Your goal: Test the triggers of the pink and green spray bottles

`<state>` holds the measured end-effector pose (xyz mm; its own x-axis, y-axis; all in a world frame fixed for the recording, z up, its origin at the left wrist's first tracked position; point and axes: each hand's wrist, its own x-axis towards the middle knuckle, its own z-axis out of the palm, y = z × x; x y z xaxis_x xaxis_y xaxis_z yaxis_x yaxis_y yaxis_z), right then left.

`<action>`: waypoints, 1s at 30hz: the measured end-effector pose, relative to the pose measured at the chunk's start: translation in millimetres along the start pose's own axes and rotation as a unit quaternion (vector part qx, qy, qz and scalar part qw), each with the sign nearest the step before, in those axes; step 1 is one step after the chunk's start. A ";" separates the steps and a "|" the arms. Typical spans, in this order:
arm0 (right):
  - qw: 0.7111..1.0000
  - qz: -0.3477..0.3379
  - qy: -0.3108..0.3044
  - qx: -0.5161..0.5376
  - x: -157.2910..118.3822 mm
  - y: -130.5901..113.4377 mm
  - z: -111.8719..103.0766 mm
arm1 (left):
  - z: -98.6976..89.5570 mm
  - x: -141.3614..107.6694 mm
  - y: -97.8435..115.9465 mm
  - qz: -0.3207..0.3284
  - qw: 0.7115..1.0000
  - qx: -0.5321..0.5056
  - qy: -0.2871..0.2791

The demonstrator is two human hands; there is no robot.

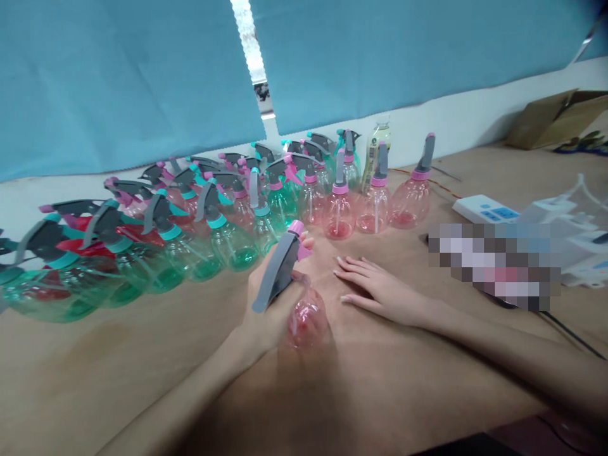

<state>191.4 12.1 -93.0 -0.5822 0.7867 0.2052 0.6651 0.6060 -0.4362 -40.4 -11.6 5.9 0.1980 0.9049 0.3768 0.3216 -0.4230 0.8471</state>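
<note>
My left hand [270,307] is wrapped round the neck of a pink spray bottle [308,320] with a grey and pink trigger head. The bottle is at the middle of the table, and the hand hides its collar. To the right of it, my right hand [375,285] lies flat on the tabletop with its fingers stretched out, holding nothing. Beyond both hands stand several more pink spray bottles [338,215] with grey heads and pink collars. On the left are rows of green spray bottles [236,244] with turquoise collars.
A drink bottle [377,152] stands behind the spray bottles. On the right are a white device with blue buttons [484,209], a blurred-out flat object [494,266] with a cable and clear plastic pieces [570,221]. An open cardboard box [553,120] sits at the back right, near the wall.
</note>
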 end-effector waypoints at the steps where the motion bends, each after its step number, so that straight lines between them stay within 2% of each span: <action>1: 1.000 -0.001 -0.002 -0.001 -0.1 -0.4 -0.4 | 0.3 0.0 1.2 -0.001 1.000 -0.003 -0.007; 8: 1.000 -0.004 0.008 0.001 0.0 -2.5 -1.9 | 1.9 0.6 4.5 -0.015 1.000 -0.015 -0.008; 14: 1.000 0.001 -0.013 -0.020 0.5 -2.9 -3.0 | -1.4 5.1 7.1 0.008 1.000 -0.017 -0.025; 21: 1.000 0.001 -0.005 -0.004 0.8 -2.3 -2.6 | -5.8 4.9 1.5 0.010 0.999 -0.001 -0.030; 30: 1.000 0.000 -0.001 0.010 0.4 -1.2 -2.3 | -6.8 2.1 1.5 0.001 1.000 0.010 -0.015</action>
<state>191.4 11.9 -90.4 -0.5835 0.7864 0.2027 0.6559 0.6036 -0.4534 -45.8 -10.0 10.6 0.2256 0.9022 0.3676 0.3397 -0.4265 0.8382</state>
